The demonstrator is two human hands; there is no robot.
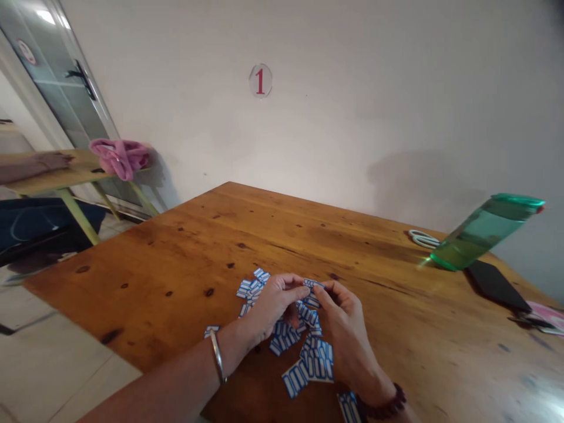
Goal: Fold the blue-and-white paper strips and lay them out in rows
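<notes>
Between the fingertips of both hands is a small white card with blue lines (314, 284), held just above the table. My left hand (282, 296), with a silver bangle at the wrist, pinches its left side. On its right side, my right hand (346, 308) grips it between thumb and fingers; a dark beaded bracelet circles that wrist. Under and around the hands lies a loose heap of similar blue-and-white cards (317, 358), partly hidden by my left hand. One lone card (212, 331) rests beside my left wrist, and another (349, 406) lies below my right wrist.
The wooden table (185, 252) meets a pale wall. At the right stand a green bottle (487, 232), a white cable (423, 238), a black flat object (497, 286) and pink paper (546, 314). Another person's hand (53, 160) rests on a side table near a pink cloth (121, 155).
</notes>
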